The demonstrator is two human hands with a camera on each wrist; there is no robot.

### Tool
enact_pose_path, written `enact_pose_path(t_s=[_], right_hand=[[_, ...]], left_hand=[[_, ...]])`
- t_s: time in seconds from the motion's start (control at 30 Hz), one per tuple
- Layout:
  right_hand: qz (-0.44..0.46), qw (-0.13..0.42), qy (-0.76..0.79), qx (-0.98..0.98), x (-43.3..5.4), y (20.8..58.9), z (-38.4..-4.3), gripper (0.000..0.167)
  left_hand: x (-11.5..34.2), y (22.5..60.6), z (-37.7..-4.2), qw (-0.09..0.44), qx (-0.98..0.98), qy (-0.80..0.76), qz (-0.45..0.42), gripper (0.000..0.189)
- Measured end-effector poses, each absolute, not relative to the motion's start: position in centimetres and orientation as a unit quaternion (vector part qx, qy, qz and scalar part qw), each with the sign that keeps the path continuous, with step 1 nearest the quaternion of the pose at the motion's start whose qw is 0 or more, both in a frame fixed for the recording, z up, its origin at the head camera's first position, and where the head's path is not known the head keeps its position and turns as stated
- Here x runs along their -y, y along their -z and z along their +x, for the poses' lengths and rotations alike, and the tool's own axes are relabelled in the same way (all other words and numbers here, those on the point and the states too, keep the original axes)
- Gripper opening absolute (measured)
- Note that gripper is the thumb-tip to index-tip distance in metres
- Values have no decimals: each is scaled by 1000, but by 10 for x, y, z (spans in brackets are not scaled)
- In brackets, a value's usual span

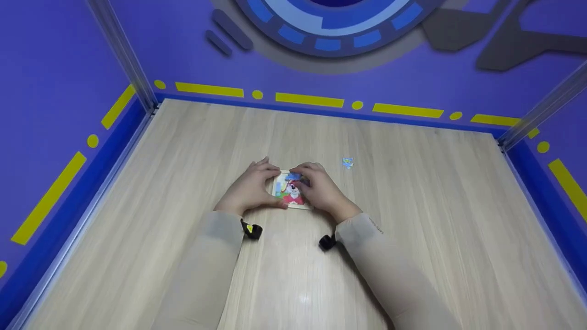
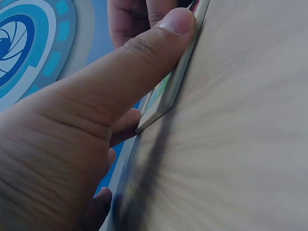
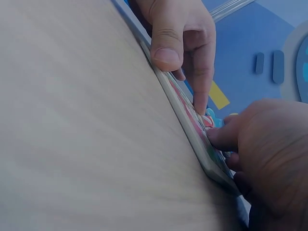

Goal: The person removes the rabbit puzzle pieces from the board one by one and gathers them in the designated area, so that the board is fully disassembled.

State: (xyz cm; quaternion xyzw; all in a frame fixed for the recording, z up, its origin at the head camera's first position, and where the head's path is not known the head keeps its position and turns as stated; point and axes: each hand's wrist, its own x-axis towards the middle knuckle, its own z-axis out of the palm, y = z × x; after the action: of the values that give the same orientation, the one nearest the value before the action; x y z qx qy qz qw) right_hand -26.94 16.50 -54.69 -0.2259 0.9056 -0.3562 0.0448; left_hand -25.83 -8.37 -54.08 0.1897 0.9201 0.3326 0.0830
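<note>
A small jigsaw puzzle board with a pale raised frame and a colourful cartoon picture lies on the table. My left hand grips its left side, with the thumb on the near edge and the fingers at the far edge. Over the board's right part, my right hand pinches a red, white and blue puzzle piece, which stands tilted above the picture in the right wrist view. Its fingers hide that part of the board. In the left wrist view, the left thumb presses along the frame.
Beyond the right hand lies a loose light-blue puzzle piece. The wood-grain table is bordered by blue-purple panels with yellow markings. Each sleeved wrist carries a small black camera.
</note>
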Motion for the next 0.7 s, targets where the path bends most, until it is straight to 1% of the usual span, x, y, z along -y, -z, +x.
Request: enact_pose_path(t_s=[0.33, 0.53, 0.7], right_hand=[[-269, 24, 315, -910, -166, 547, -269, 42], [-281, 23, 299, -912, -168, 550, -268, 42], [-289, 16, 306, -907, -169, 548, -269, 43]], left_hand=[[83, 542, -259, 92, -921, -339, 169, 111], [84, 544, -258, 97, -921, -337, 171, 112], [83, 543, -259, 90, -921, -335, 176, 112]])
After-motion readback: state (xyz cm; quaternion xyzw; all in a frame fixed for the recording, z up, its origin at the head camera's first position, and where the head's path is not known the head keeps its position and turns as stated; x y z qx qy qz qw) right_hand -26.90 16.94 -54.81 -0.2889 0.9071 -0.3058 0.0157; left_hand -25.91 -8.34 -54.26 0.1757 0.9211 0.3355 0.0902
